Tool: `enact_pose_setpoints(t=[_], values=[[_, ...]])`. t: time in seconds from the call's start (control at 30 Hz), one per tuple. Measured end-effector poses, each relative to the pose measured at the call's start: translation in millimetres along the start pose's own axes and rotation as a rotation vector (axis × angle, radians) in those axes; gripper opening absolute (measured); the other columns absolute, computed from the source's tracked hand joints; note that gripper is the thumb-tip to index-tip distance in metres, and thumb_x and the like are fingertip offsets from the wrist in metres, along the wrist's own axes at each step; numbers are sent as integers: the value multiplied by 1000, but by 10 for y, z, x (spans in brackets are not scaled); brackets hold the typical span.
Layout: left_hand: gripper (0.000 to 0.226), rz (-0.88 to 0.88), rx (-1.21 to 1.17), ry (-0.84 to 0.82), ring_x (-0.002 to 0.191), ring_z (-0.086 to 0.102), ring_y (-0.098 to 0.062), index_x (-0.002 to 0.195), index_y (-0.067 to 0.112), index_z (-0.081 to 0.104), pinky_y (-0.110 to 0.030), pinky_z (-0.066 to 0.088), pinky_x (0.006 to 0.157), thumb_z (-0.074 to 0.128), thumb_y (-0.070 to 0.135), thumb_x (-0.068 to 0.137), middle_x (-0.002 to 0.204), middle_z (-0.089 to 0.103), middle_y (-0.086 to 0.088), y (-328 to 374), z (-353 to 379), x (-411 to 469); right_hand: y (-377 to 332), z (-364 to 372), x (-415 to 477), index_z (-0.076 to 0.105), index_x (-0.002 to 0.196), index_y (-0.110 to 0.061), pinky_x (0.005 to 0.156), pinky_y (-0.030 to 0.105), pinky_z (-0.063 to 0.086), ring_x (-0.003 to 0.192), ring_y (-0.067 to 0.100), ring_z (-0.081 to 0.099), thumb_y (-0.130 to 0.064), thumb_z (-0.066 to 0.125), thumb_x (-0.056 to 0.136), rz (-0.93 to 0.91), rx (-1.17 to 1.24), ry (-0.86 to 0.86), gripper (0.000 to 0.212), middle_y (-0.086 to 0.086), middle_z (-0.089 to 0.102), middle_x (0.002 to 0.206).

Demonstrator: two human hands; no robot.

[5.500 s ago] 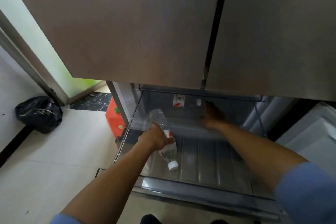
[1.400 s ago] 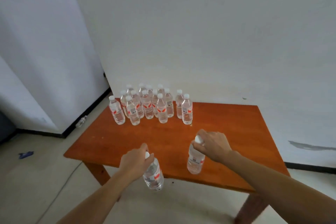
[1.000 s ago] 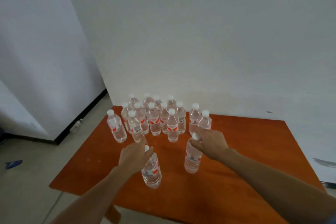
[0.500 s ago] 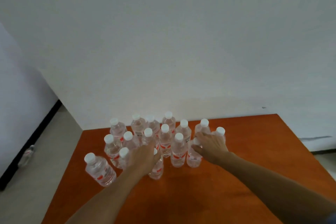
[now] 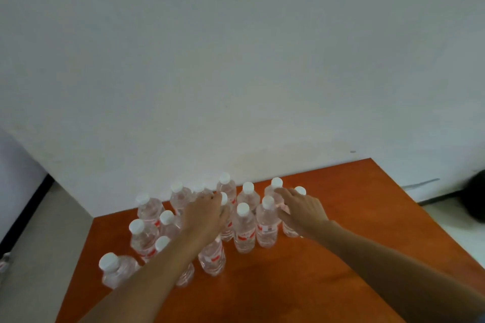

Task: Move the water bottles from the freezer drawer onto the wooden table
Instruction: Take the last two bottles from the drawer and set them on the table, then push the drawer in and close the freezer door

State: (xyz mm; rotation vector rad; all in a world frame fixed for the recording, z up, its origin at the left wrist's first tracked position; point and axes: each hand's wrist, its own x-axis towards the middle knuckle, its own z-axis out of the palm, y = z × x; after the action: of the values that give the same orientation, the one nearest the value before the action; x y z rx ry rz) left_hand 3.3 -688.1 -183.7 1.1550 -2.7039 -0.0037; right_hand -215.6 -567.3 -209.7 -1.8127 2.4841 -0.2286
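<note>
Your L hand [image 5: 207, 215] clamps a bottle [image 5: 213, 259] by its neck, R hand [image 5: 301, 211] hold unclear; prob. light, slick plastic, so grip necks.

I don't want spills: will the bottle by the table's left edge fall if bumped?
Probably: that bottle is tall and narrow, so likely tippy. Beside the table edge, it could drop off. Being round, it may roll.

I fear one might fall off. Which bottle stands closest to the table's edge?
The front-left bottle, the one nearest the camera; all the others stand further in from the left edge of the table.
</note>
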Motion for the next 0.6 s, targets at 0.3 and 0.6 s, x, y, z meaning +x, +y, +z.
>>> enact_pose_setpoints(t=[0.3,0.6], values=[[26,299,-52,3,71,58,-12,108,21,54,-26,49,59,40,39,97,93,66,3,1604,-239,-34,1044,-600,-1391,52,127,-29,70,23,48,89,11,61,-47,42,98,246,-14,112,36,-9,59,116],[18,759,-176,-176,71,62,-16,93,22,52,-36,56,68,45,39,94,82,61,3,4087,54,-964,2193,-727,-4080,55,123,-30,76,28,49,91,14,62,-46,44,96,693,-37,142,33,-8,62,110]])
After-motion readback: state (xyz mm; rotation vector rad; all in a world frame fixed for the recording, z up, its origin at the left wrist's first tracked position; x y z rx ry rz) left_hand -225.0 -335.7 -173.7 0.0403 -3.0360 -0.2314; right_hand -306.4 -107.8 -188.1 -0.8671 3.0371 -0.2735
